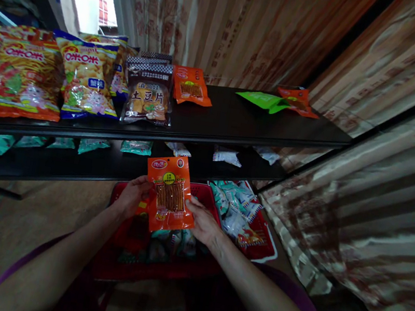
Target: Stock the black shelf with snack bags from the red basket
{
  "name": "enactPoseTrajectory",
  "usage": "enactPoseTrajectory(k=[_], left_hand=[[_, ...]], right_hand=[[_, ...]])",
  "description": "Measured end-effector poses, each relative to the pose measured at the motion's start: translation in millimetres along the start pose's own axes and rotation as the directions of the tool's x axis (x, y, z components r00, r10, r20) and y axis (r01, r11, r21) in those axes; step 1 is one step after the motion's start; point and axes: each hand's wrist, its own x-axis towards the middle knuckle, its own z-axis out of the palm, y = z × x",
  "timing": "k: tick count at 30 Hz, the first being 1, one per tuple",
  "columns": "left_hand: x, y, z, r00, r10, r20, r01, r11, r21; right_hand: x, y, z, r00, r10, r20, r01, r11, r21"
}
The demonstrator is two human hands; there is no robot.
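An orange snack packet (170, 197) is held upright, its printed front and clear window facing me, above a red basket (189, 273). My left hand (133, 195) grips its left edge. The right edge is pinched by my right hand (200, 218), with the thumb on the front. Below the packet, the basket holds teal and white packets (174, 242). Another orange packet (189, 85) stands on the black upper shelf (225, 116), beside dark potato-chip packets (148, 94).
Yellow and blue snack bags (88, 79) stand at the upper shelf's left. A green packet (265, 100) lies at its right. Teal packets (93, 145) line the lower shelf (52, 162). A second red basket (263, 238) with packets is at right, near a draped curtain (365, 201).
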Motion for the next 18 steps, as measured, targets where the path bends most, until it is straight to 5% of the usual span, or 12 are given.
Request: enactPoseTrajectory(k=[18], left_hand=[[0.2,-0.8,0.0,0.999,-0.039,0.029,0.04,0.998,-0.055]], right_hand=[[3.1,1.5,-5.8,1.0,0.004,0.022,-0.005,0.999,0.046]])
